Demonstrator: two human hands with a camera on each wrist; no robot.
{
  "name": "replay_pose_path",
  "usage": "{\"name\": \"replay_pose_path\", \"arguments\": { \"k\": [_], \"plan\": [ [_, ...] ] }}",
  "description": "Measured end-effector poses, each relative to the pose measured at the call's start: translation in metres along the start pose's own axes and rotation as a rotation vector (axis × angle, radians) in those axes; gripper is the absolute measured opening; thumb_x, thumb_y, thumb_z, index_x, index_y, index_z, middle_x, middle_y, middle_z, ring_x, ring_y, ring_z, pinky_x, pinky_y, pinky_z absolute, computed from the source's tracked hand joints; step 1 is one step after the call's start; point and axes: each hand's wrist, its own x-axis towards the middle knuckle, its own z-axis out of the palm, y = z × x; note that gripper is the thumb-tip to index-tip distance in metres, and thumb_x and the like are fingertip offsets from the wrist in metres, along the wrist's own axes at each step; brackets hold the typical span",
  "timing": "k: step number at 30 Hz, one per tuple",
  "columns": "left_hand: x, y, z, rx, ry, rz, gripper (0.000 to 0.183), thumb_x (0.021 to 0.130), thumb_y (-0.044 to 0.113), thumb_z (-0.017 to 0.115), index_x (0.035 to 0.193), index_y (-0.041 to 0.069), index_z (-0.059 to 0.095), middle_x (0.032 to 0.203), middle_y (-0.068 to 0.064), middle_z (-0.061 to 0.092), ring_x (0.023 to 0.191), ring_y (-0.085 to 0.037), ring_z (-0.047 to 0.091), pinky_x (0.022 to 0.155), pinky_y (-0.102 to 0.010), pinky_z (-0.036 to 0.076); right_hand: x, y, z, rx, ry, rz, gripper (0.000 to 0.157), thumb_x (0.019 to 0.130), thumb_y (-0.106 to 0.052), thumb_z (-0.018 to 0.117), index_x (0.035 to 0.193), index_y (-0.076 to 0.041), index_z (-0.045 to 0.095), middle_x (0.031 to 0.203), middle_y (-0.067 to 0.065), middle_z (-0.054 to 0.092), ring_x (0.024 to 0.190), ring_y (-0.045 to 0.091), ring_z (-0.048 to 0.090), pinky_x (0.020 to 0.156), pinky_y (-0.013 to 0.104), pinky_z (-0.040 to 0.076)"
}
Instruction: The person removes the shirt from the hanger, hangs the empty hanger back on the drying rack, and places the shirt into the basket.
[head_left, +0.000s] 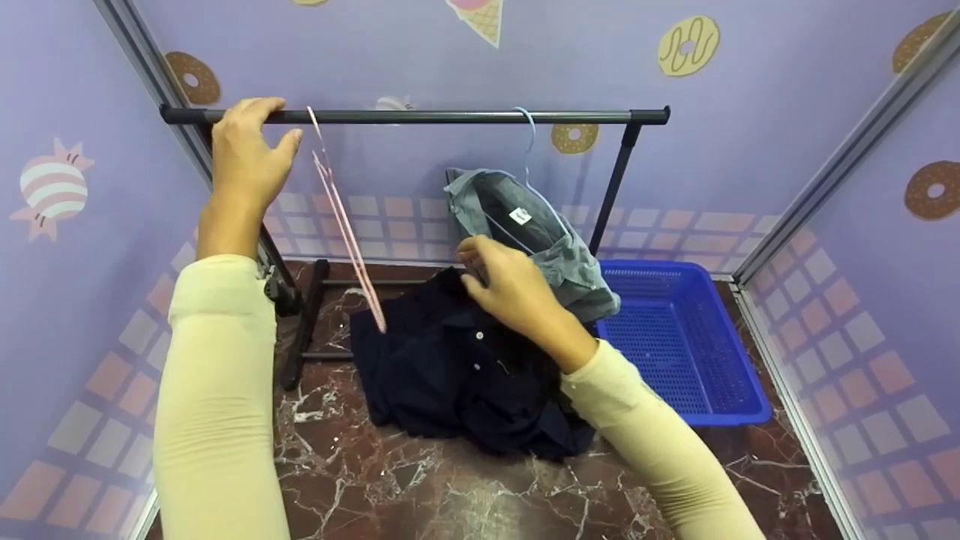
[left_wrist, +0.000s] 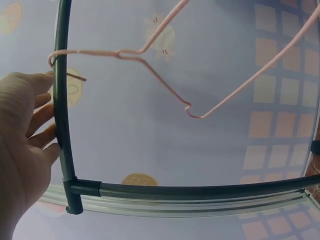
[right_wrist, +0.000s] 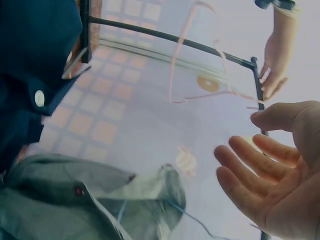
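My left hand (head_left: 247, 161) rests against the black rail (head_left: 420, 117) near its left end, fingers touching it and thumb apart. Just right of that hand, a pink hanger (head_left: 349, 232) hangs with no garment on it; the left wrist view shows its hook over the rail. My right hand (head_left: 514, 289) holds nothing, its fingers loosely bent and spread in the right wrist view. In the head view it overlaps the edge of a grey-green shirt (head_left: 581, 281) on a light blue hanger (head_left: 531, 142). Below lies a crumpled navy garment (head_left: 420, 360) with white buttons.
A blue plastic basket (head_left: 739, 352) stands on the marble floor (head_left: 330, 465) at the right, partly behind the grey-green shirt. The rack's right post (head_left: 616, 187) and left foot (head_left: 306, 322) frame the hanging things. Patterned purple walls (head_left: 810, 97) enclose the space.
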Motion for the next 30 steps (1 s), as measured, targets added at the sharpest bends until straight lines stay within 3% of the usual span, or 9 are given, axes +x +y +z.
{"name": "replay_pose_path", "arguments": {
  "k": [5,11,18,30],
  "plan": [
    [-0.008,0.007,0.002,-0.033,0.081,0.08,0.038,0.089,0.02,0.067,0.124,0.006,0.064,0.136,-0.01,0.058,0.133,-0.02,0.048,0.116,-0.023,0.029,-0.011,0.009,-0.016,0.017,0.123,-0.076,0.032,0.086,-0.015,0.068,0.117,-0.012,0.061,0.112,0.001,0.068,0.099,0.015,0.065,0.086,0.028,0.053],
    [-0.019,0.025,0.001,-0.042,0.095,0.159,0.041,0.09,0.026,0.066,0.126,0.008,0.063,0.137,-0.009,0.057,0.133,-0.021,0.047,0.116,-0.025,0.03,-0.022,0.023,-0.031,0.055,0.243,-0.165,0.033,0.087,-0.012,0.068,0.118,-0.005,0.062,0.115,0.006,0.067,0.106,0.018,0.063,0.098,0.029,0.049],
    [-0.043,0.046,-0.001,-0.038,-0.017,0.194,0.05,0.091,0.034,0.064,0.136,0.013,0.054,0.145,-0.007,0.05,0.138,-0.021,0.041,0.12,-0.03,0.025,-0.038,0.041,-0.045,0.022,0.258,-0.19,0.036,0.085,-0.012,0.07,0.119,-0.005,0.061,0.127,0.008,0.062,0.12,0.024,0.057,0.103,0.035,0.046],
    [-0.079,0.073,0.017,-0.007,-0.181,0.29,0.063,0.092,0.045,0.06,0.144,0.013,0.043,0.15,-0.009,0.042,0.142,-0.025,0.034,0.121,-0.038,0.024,-0.049,0.073,-0.059,0.026,0.275,-0.082,0.042,0.083,-0.012,0.072,0.122,-0.005,0.058,0.135,0.011,0.054,0.129,0.028,0.049,0.109,0.04,0.04]
  ]
}}
